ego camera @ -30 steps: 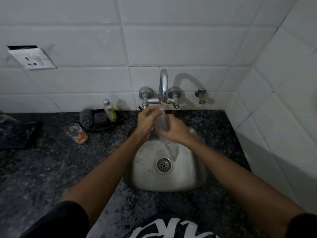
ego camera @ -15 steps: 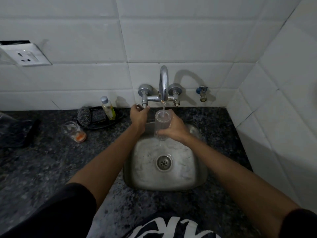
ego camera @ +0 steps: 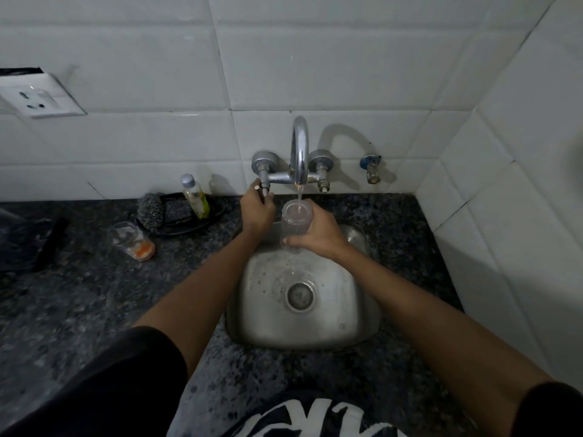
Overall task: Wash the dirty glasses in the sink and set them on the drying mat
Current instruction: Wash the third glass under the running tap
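Note:
My right hand (ego camera: 318,233) grips a clear glass (ego camera: 295,220), held upright over the steel sink (ego camera: 353,323). A thin stream of water falls from the tap spout (ego camera: 299,152) into the glass's mouth. My left hand (ego camera: 257,209) is closed on the tap's left handle (ego camera: 263,187). A second glass (ego camera: 134,239) with orange residue in its bottom stands tilted on the dark granite counter (ego camera: 94,310), left of the sink. No drying mat is clearly visible.
A black dish (ego camera: 189,223) behind the dirty glass holds a scrubber (ego camera: 150,209), a sponge and a small soap bottle (ego camera: 195,197). Dark bags lie at the far left (ego camera: 28,241). Tiled walls close off the back and right; a socket (ego camera: 34,96) sits upper left.
A second ago both hands rubbed the glass under the running water. My left hand then moved up to the tap handle, and the right hand turned the glass upright under a thinner stream.

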